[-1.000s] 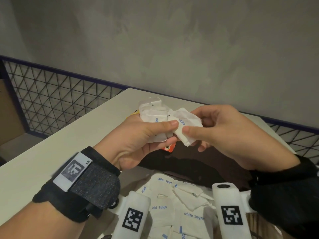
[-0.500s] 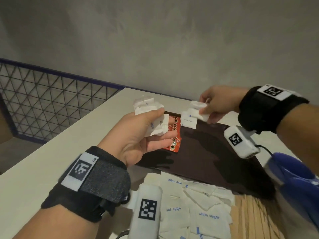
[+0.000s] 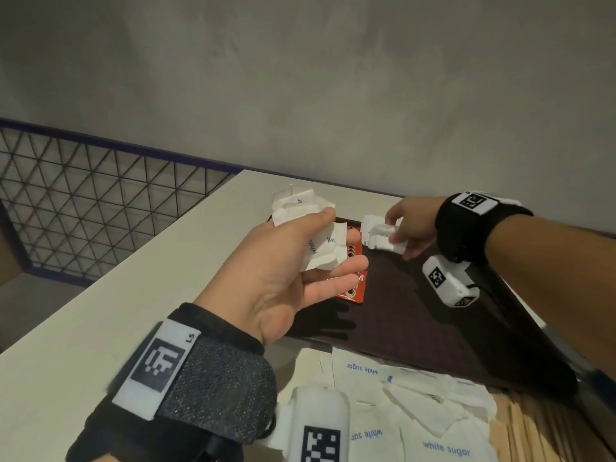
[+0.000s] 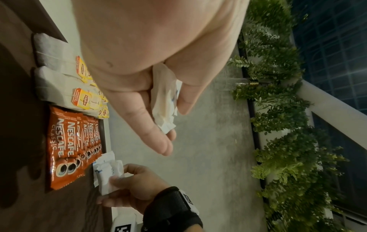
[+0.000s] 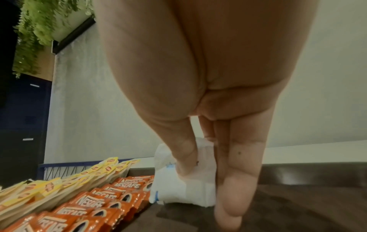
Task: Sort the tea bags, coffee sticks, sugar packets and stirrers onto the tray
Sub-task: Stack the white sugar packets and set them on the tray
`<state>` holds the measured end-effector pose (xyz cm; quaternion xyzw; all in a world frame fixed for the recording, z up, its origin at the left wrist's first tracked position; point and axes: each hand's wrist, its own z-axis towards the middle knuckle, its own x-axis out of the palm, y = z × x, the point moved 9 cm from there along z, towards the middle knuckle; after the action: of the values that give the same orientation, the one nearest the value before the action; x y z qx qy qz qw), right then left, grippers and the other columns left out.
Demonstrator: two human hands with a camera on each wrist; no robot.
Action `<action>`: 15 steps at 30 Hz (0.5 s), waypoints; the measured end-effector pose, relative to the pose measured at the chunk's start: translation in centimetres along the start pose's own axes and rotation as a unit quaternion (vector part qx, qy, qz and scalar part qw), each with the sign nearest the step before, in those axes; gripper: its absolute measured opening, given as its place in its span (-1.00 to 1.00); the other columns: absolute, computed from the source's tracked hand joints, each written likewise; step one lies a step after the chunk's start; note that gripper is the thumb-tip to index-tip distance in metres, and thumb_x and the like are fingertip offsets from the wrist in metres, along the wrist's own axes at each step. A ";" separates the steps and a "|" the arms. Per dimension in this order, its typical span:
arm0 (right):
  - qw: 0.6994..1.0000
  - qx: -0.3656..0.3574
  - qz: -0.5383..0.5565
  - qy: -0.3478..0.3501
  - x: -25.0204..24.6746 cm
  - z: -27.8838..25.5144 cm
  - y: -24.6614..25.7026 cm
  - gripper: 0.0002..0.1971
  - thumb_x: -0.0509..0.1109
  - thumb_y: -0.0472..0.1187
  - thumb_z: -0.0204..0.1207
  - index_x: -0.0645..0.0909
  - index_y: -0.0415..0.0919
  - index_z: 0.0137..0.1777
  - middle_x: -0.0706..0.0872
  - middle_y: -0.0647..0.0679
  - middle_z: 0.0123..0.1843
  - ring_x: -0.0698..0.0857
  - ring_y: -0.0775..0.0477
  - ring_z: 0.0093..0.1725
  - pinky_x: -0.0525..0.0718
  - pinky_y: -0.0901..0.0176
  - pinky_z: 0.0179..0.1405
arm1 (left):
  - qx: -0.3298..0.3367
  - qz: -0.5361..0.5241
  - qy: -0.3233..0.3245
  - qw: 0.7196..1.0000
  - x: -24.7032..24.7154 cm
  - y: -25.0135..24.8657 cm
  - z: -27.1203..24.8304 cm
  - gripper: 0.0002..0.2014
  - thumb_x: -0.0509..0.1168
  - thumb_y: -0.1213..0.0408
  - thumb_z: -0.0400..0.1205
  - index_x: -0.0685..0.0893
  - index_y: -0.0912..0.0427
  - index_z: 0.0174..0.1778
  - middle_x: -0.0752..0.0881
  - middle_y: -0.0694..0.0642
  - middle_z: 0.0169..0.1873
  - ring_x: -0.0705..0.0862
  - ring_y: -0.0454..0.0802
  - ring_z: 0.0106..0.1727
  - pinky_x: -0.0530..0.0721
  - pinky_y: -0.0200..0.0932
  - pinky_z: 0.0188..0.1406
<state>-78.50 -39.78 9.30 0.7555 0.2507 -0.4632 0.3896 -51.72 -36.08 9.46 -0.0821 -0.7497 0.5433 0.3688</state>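
Pinching one crumpled white paper sugar packet [image 3: 380,237], the right hand [image 3: 410,225] holds it at the dark tray's [image 3: 416,315] far edge, beside a row of about five overlapping orange coffee sticks [image 4: 68,150] lying side by side. The left hand [image 3: 283,278] clutches a bunch of packets [image 3: 308,228], count unclear, above the tray. More flat packets [image 3: 416,425] lie nearby.
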 end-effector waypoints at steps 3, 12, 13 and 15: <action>1.000 -0.002 -0.008 -0.011 0.8 0.4 0.0 -0.73 0.45 -0.37 0.64 0.59 -0.34 0.31 0.76 -0.40 0.05 0.89 -0.38 -0.13 0.83 -0.32 0.08 | 0.003 0.003 0.005 1.000 0.2 -0.1 -0.1 -0.70 0.36 0.13 0.76 0.63 0.09 0.39 0.91 0.15 -0.04 0.91 0.18 -0.11 0.88 -0.04 -0.29; 0.995 0.026 -0.086 -0.032 1.2 -0.1 0.5 -0.39 0.70 -0.04 0.41 0.50 -0.35 0.27 0.84 -0.33 0.05 0.89 -0.31 -0.08 0.84 -0.21 0.11 | 0.008 0.000 0.006 1.000 0.4 -0.1 -0.2 -0.74 0.36 0.16 0.75 0.67 0.15 0.31 0.90 0.19 -0.05 0.90 0.15 -0.16 0.87 -0.06 -0.31; 0.993 0.027 -0.109 -0.036 1.2 -0.1 0.6 -0.42 0.69 -0.06 0.43 0.52 -0.35 0.27 0.85 -0.31 0.01 0.89 -0.30 -0.07 0.84 -0.13 0.09 | 0.009 -0.001 0.005 1.000 0.4 -0.1 -0.2 -0.75 0.36 0.16 0.75 0.67 0.15 0.31 0.90 0.19 -0.05 0.90 0.15 -0.17 0.87 -0.06 -0.31; 0.990 0.027 -0.134 -0.046 1.3 0.1 0.8 -0.47 0.67 -0.11 0.46 0.54 -0.35 0.28 0.85 -0.29 0.00 0.88 -0.29 -0.05 0.85 -0.06 0.04 | 0.011 -0.002 0.003 1.000 0.5 -0.1 -0.3 -0.74 0.37 0.17 0.75 0.66 0.14 0.33 0.90 0.19 -0.05 0.90 0.14 -0.18 0.87 -0.07 -0.32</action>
<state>-77.38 -40.26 8.41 0.7030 0.3191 -0.5522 0.3147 -51.83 -35.67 9.81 -0.0784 -0.7428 0.5502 0.3732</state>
